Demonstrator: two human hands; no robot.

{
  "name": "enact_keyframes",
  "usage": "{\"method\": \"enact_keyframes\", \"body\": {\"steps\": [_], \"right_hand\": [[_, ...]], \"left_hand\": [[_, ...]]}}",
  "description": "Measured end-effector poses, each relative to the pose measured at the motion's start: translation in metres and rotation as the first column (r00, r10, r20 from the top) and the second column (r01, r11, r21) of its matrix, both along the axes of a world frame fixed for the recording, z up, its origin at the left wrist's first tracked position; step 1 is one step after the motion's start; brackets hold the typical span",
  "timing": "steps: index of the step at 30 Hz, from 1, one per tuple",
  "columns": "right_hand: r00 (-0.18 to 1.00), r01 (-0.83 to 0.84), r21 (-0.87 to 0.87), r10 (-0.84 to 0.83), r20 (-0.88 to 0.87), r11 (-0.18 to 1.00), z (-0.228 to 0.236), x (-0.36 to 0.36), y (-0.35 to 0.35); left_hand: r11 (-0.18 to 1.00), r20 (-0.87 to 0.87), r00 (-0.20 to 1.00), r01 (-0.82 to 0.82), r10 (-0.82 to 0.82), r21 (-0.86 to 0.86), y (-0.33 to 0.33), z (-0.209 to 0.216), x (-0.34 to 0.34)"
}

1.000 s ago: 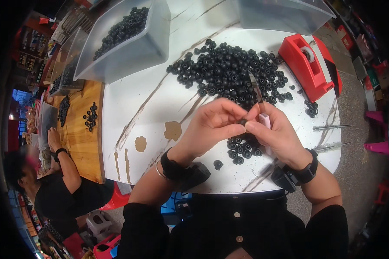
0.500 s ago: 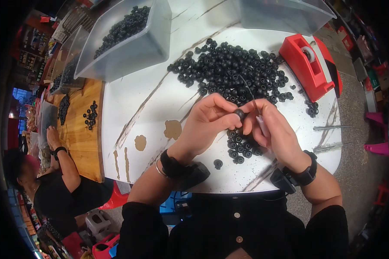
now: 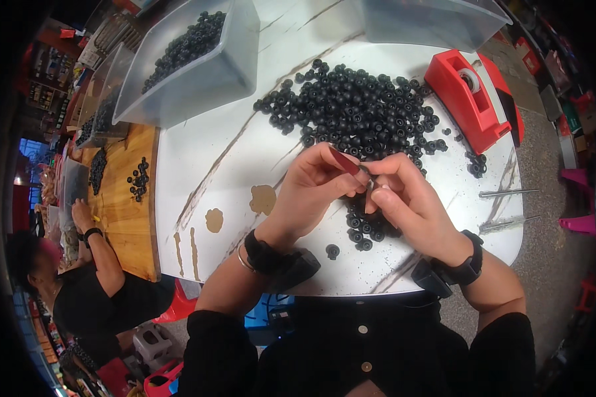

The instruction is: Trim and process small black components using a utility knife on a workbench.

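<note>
My left hand (image 3: 308,192) is closed, thumb and fingers pinching a small round black part (image 3: 365,170) that is mostly hidden. Against it, my right hand (image 3: 407,202) is closed around a slim knife with a pale handle, largely covered by the fingers. Its flat blade (image 3: 344,161) looks dark red and points up and left across my left fingertips. Both hands meet just above the table, at the near side of a heap of similar black parts (image 3: 361,109). One loose black part (image 3: 332,251) lies near the table's front edge.
A clear bin (image 3: 238,73) with black parts stands at the far left, another clear bin (image 3: 430,26) at the back. A red tape dispenser (image 3: 467,99) and metal tweezers (image 3: 510,193) lie at the right. A co-worker's hand (image 3: 81,215) is at a wooden table (image 3: 129,231).
The knife blade has swung from pointing up and away to lying leftward over my left fingers. My right hand has turned and its thumb has come toward the black part.
</note>
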State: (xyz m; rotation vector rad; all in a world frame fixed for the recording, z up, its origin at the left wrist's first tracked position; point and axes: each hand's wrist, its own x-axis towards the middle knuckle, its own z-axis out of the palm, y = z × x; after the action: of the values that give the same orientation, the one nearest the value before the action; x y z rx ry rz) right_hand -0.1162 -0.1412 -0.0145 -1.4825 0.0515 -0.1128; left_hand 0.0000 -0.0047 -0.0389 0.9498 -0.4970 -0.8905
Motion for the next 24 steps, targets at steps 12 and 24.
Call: {"method": "enact_keyframes", "body": {"steps": [12, 24], "right_hand": [[1.0, -0.003, 0.146, 0.0, 0.019, 0.989, -0.003, 0.001, 0.002], [0.984, -0.037, 0.35, 0.095, -0.152, 0.936, 0.005, 0.002, -0.005]], "left_hand": [[0.996, 0.041, 0.996, 0.083, -0.084, 0.023, 0.002, -0.002, 0.003], [0.99, 0.008, 0.992, 0.124, -0.124, -0.06, 0.003, -0.004, 0.002]]}}
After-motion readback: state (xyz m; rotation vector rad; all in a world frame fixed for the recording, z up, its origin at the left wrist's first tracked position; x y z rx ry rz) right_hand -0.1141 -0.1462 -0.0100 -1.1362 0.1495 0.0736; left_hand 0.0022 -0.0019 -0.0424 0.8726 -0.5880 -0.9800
